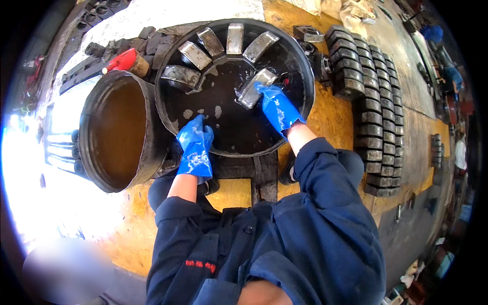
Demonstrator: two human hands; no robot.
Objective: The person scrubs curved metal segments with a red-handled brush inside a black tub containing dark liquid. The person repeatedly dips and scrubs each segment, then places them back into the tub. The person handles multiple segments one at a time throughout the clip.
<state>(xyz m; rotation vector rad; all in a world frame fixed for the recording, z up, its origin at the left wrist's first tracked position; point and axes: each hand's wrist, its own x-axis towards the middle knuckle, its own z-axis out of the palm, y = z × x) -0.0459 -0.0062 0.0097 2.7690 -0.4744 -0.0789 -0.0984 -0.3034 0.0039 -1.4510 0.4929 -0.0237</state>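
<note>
Right hand (273, 104) has fingers closed on curved metal block (250, 92), slick-looking glove (282, 113) could let it drop in round tub (304, 66); left hand (194, 142), can't tell.

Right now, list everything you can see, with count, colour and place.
Basin: one, black, centre
Rim blocks: five, silver-grey, along the far inside edge
Loose block: one, silver-grey, in the right hand
Bucket: one, dark grey, left, brown inside
Red object: one, red, beyond the bucket
Stacked blocks: dozens, dark grey, rows at right
Flooring: uncounted, yellow, all around
Far clutter: uncounted, mixed, right edge, blurred
Sleeves: two, navy, below
Left hand: one, blue-gloved, near side
Right hand: one, blue-gloved, centre
</note>
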